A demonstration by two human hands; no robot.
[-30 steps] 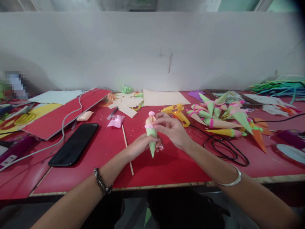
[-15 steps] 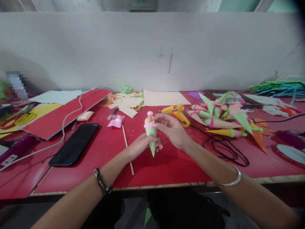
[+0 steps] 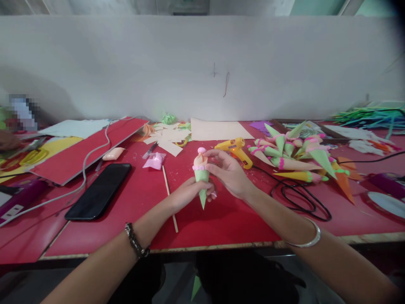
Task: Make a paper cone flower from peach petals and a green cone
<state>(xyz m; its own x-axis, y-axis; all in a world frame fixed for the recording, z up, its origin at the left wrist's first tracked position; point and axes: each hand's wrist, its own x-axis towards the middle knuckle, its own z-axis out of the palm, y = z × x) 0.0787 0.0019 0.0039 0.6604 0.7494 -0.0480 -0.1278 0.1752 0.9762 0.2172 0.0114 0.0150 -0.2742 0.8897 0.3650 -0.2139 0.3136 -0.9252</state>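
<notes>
My left hand (image 3: 193, 191) is closed around a light green paper ice cream cone (image 3: 201, 177), which points downward above the red table. Peach swirled stuff fills its top, a row of small pink balls rings the rim, and one pink ball sits on the peak. With thumb and fingertips, my right hand (image 3: 232, 171) pinches the cone's right side at the rim. A bit of pink (image 3: 214, 194) shows by my left fingertips; what it is I cannot tell.
A yellow glue gun (image 3: 236, 150) lies behind my right hand, beside a pile of craft cones (image 3: 291, 152). Left of the hands are a wooden stick (image 3: 170, 198), a pink packet (image 3: 154, 161) and a black phone (image 3: 98, 192). Paper scraps (image 3: 169, 136) lie at the back.
The cone has turned slightly in my hands, and its top has shifted a little to the right. Both hands keep nearly the same place.
</notes>
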